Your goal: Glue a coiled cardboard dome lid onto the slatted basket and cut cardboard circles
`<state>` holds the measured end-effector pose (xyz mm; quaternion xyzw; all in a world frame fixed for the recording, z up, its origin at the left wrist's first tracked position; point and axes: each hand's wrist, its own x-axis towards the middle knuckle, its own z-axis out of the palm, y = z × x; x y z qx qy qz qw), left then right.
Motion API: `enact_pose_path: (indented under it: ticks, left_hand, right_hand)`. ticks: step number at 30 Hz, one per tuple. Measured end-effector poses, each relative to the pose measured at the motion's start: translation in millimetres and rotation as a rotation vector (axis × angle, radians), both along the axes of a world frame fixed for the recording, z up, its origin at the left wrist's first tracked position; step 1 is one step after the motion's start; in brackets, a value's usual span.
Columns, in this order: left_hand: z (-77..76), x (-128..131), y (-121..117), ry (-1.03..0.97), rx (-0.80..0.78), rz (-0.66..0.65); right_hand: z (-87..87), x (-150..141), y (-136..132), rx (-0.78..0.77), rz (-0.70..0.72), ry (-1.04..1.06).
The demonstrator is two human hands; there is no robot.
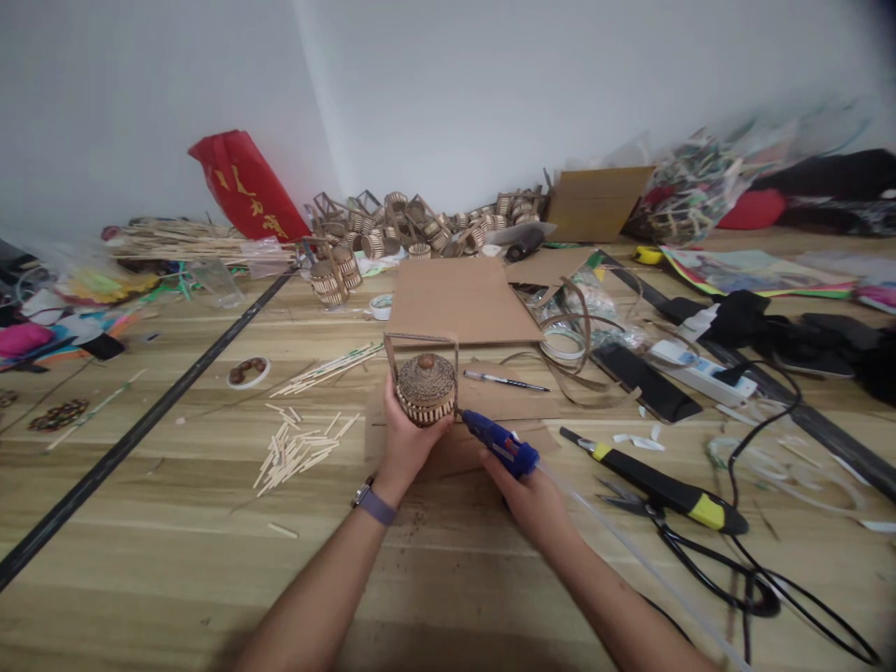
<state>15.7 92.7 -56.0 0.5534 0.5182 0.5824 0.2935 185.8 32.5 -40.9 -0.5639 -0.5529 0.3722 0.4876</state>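
Your left hand [413, 448] clasps lidded miniature basket [426, 385] above cardboard [448, 462]; right hand [528, 495] clasps blue glue gun [500, 443], nozzle [460, 413] beside handle foot [456, 394] and left thumb [441, 430]. Slip could burn thumb; trailing glue stick [616, 533] might tug aim.

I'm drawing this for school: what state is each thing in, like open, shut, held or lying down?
Little basket: lid on, handle up, in the left hand
Blue glue gun: in the right hand, tip near the basket
Scissors: lying down, blades slightly open
Phone: lying flat, screen dark
Pen: lying on cardboard
Power strip: black plug in
Short sticks: loose, scattered
Red bag: tilted
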Motion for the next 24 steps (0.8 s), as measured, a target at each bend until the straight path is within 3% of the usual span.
enact_pose_path:
  ticks: [24]
  left_hand:
    - [-5.5,-1.0,1.9,0.003,0.03,-0.004]
  right_hand:
    - [-6.8,-0.7,2.4,-0.023,-0.048,-0.007]
